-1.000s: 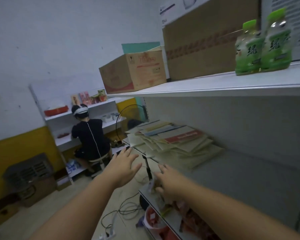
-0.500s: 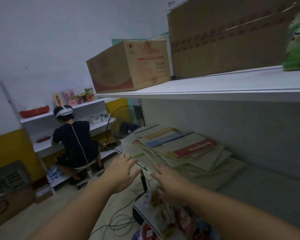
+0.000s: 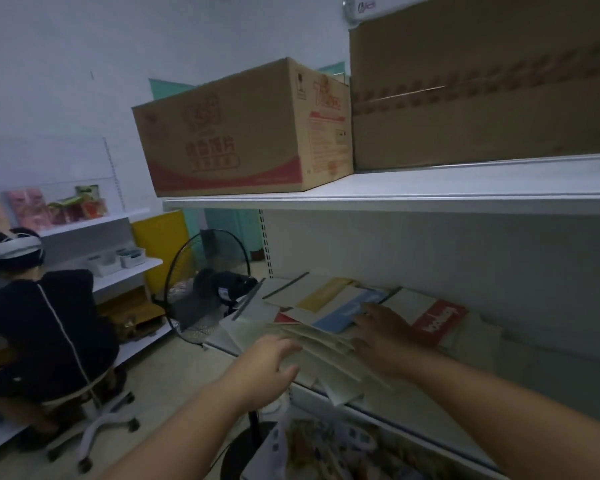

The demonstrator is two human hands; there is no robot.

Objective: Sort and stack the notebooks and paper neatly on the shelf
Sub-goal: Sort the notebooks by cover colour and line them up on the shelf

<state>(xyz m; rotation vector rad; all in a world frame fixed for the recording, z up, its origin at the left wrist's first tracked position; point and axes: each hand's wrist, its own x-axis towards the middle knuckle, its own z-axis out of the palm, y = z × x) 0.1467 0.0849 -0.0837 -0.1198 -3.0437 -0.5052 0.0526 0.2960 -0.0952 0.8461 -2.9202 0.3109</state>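
A messy, fanned-out pile of notebooks and paper (image 3: 329, 308) lies on the middle shelf (image 3: 551, 382). On top are a yellow-banded book, a blue-banded notebook (image 3: 340, 315) and a red-banded notebook (image 3: 442, 318). Pale sheets (image 3: 329, 362) stick out over the shelf's front edge. My right hand (image 3: 387, 336) lies flat on the pile between the blue and red notebooks, fingers straight. My left hand (image 3: 269, 363) reaches the front of the pale sheets, fingers relaxed; motion blur hides whether it touches them.
Two cardboard boxes (image 3: 243, 133) (image 3: 482, 88) stand on the upper shelf (image 3: 395, 194). A floor fan (image 3: 207, 285) stands just left of the shelf end. A seated person (image 3: 45, 330) on a wheeled stool works at another shelf unit to the left. Packaged goods (image 3: 326, 448) fill the lower shelf.
The view moved closer to the shelf. Both hands went forward: the right one now rests on the pile and the left one has reached its front edge.
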